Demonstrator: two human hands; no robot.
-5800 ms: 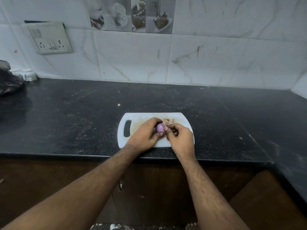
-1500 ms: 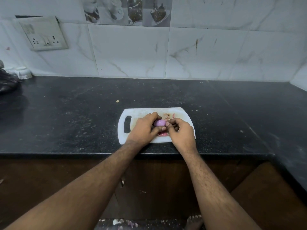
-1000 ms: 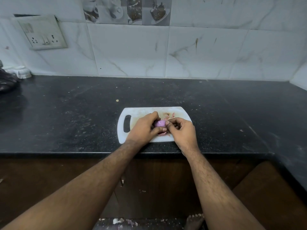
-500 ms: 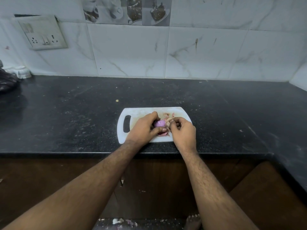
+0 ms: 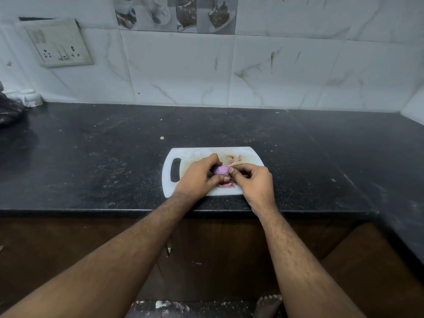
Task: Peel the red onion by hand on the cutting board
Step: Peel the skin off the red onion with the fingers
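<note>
A small red onion (image 5: 220,170), glossy purple, is held just above the white cutting board (image 5: 188,157). My left hand (image 5: 197,176) grips it from the left with curled fingers and thumb. My right hand (image 5: 253,182) is against the onion's right side, with thumb and forefinger pinching at its skin. Loose pinkish peel pieces (image 5: 232,159) lie on the board behind the hands, and more peel (image 5: 227,185) lies under them. Much of the onion is hidden by my fingers.
The board sits near the front edge of a black stone counter (image 5: 91,157). A dark bag (image 5: 9,110) and a small white object (image 5: 28,97) stand at the far left by the tiled wall. A socket plate (image 5: 58,43) is on the wall.
Both hands have stayed on the onion over the board. My right hand's fingers have shifted slightly at the onion's right side as skin is worked off.
</note>
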